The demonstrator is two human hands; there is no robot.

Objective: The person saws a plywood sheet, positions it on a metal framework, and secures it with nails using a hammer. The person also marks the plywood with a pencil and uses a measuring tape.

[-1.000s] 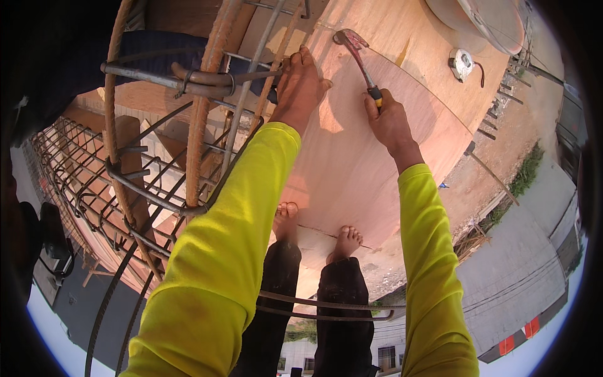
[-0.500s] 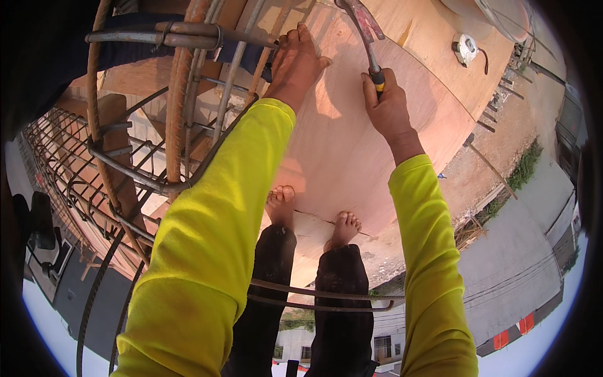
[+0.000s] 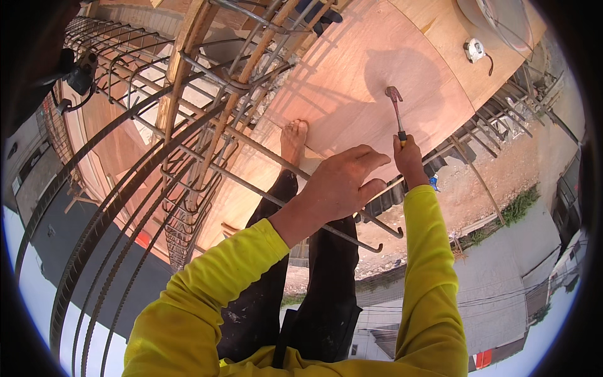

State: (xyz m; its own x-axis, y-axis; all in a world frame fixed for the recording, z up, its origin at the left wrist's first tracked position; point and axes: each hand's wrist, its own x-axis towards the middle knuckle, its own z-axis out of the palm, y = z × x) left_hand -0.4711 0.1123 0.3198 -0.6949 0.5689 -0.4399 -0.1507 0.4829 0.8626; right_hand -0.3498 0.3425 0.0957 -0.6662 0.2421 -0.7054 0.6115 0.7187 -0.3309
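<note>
A claw hammer (image 3: 396, 114) with a worn red head and a black-and-yellow grip is in my right hand (image 3: 410, 164), fingers wrapped round the grip's end. Its head is over the pinkish plywood sheet (image 3: 352, 81); whether it touches the wood I cannot tell. My left hand (image 3: 339, 187) hangs in front of my legs, thumb apart from the fingers, nothing visible in it. Behind and below that hand run steel reinforcing bars (image 3: 342, 235) with hooked ends. My bare foot (image 3: 293, 143) stands at the plywood's edge.
A rebar cage (image 3: 207, 144) with wire-tied stirrups fills the left side, long ribbed bars (image 3: 81, 245) curving toward me. A white tape measure (image 3: 474, 50) lies on the plywood by a pale bucket (image 3: 496, 22). Beyond the right edge, poles (image 3: 480, 182) stick out over lower ground.
My left hand has come off the plywood and drawn back toward me. The right hand with the hammer has moved lower and to the right. My view has turned, showing more of the rebar.
</note>
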